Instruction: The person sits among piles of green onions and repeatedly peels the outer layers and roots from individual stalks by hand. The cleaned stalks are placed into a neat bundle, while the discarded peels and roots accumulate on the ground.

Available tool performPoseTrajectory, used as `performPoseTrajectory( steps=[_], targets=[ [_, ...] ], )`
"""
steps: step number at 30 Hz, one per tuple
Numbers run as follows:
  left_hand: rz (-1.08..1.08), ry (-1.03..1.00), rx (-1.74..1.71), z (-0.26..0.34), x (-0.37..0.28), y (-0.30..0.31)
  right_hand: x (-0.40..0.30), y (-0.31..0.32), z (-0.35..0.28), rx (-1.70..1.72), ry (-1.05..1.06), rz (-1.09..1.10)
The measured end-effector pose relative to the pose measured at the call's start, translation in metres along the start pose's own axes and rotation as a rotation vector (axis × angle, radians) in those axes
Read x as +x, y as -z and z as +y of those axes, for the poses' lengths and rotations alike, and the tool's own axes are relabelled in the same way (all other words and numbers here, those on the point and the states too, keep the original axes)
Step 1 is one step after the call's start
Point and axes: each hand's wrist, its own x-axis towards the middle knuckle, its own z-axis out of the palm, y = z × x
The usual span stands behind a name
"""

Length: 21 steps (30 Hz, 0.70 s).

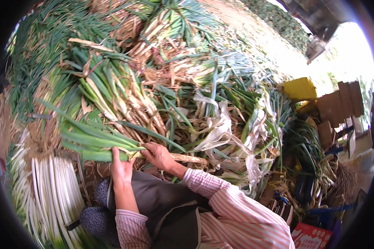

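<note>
A large leek or Welsh onion (103,141) lies across both hands, its green leaves to the left and its soil-stained stalk and root end to the right. My left hand (122,165) grips the leaf part near where the leaves fan out. Beside it, my right hand (157,155) is closed round the upper stalk. Just beyond the hands rests a bunch of untrimmed stalks (140,109) with brown outer skins. Peeled white stalks (54,183) lie side by side at the lower left.
Peeled-off leaves and pale skins (221,127) are heaped right of centre. More bundles (180,28) cover the ground beyond. At the right are a yellow object (299,88), brown cardboard (339,102) and a red printed box (311,236).
</note>
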Motion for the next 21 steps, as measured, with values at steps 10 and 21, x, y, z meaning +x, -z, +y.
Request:
performPoseTrajectory(
  steps=[10, 21],
  targets=[
    [0.118, -0.153, 0.104, -0.017, -0.011, -0.008, -0.005, 0.034, 0.036, -0.571, -0.086, 0.195],
    [0.067, -0.244, 0.133, -0.025, -0.013, -0.032, -0.015, 0.116, 0.072, -0.844, 0.003, 0.281]
  ],
)
